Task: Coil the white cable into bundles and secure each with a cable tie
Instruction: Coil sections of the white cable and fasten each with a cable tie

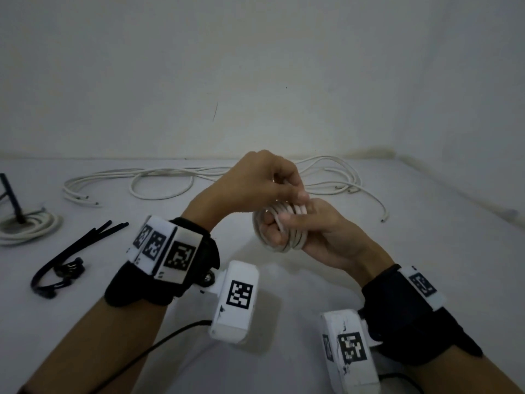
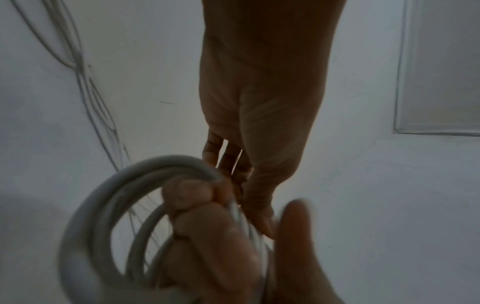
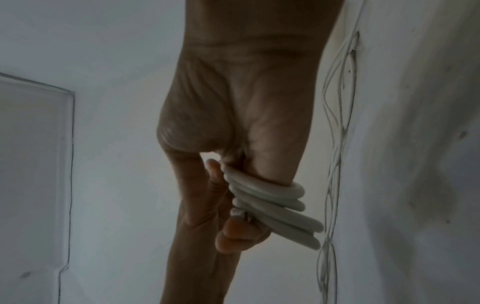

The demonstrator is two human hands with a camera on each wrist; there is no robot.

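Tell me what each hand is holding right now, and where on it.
Both hold the coiled white cable. The right hand has fingers curled through the loops, gripping one side of the coil. The left hand pinches the top of the coil from above.

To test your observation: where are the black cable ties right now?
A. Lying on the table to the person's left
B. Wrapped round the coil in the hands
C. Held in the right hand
A: the ties lie on the table, left of both hands.
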